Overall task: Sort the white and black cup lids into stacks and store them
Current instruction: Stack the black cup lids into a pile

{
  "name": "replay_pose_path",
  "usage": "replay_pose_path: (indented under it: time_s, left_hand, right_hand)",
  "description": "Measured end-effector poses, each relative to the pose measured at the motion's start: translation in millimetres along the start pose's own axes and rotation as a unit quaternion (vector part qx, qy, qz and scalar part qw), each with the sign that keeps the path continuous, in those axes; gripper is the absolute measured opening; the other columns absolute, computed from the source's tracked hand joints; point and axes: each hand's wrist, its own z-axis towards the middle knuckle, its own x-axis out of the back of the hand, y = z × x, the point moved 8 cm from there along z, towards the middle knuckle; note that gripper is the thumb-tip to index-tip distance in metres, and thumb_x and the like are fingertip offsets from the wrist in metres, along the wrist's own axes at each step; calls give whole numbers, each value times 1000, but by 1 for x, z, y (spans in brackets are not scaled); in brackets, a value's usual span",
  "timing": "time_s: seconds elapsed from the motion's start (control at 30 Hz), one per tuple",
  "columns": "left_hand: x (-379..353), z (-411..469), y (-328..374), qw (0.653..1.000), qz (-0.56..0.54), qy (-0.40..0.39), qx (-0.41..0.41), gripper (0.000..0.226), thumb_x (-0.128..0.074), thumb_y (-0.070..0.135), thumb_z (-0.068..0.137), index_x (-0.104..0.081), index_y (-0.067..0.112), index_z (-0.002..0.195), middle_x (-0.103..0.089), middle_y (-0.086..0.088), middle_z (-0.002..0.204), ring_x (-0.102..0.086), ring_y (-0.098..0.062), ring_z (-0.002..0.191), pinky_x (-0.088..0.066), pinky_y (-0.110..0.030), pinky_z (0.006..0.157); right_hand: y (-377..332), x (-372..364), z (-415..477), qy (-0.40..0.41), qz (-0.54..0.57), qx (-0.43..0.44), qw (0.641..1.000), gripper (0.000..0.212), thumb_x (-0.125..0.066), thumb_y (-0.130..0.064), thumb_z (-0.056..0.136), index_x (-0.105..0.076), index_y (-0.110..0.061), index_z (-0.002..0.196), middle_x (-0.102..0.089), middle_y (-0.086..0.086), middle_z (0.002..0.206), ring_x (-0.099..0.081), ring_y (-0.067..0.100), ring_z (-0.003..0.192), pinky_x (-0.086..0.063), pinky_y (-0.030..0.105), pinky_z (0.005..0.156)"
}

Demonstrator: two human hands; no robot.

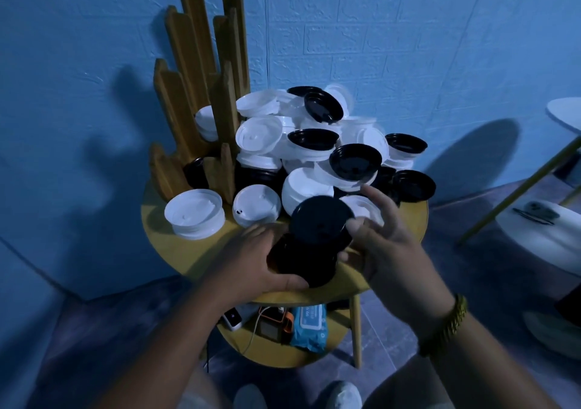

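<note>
Left hand (251, 260) grasps black stack (301, 264), right hand (393, 251) pinches top lid (320, 220), over yellow table (195, 251) by blue wall (408, 31)

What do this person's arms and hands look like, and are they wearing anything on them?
The left forearm and right forearm are bare, with no sleeves in view. The left hand wears nothing. The right hand has no rings that I can see, but a gold-coloured link bracelet circles its wrist.
</note>
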Motion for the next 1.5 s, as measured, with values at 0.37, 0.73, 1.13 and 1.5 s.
replay_pose_path:
  time_s: [0.37, 0.73, 1.13, 1.5]
  left_hand:
    - [2, -1, 2, 1000, -8, 20, -9, 82, -84, 64, 66, -52, 38, 137, -55, 23, 129, -47, 0, 120, -44, -30, 100]
    - [2, -1, 4, 999, 1, 25, -24, 77, -85, 44, 71, -48, 41, 139, -54, 22, 130, -47, -3, 121, -43, -29, 100]
    - [-2, -2, 8, 999, 30, -11, -24, 84, -79, 67, 72, -45, 35, 143, -42, 23, 134, -37, 1, 123, -36, -25, 103]
    - [-7, -4, 7, 1000, 24, -18, 1, 80, -83, 53, 70, -45, 32, 138, -48, 18, 130, -43, -4, 123, -39, -27, 99]
  right_hand:
    - [12, 2, -17, -8, -465, 68, 882, 37, -67, -48, 80, -50, -42, 113, -64, -4, 87, -60, 7, 76, -52, 29, 62]
    - [24, -12, -2, -130, -528, 129, 830, 77, -77, -56, 76, -43, -38, 142, -44, -28, 134, -40, -3, 127, -43, 32, 107]
    - [29, -6, -1, 28, -544, 144, 826, 81, -67, -69, 65, -46, -27, 130, -45, -13, 120, -44, 5, 111, -49, 29, 95]
    - [33, -12, 3, 18, -582, 151, 799, 96, -60, -83, 61, -46, -24, 137, -44, -15, 126, -40, 2, 113, -44, 28, 99]
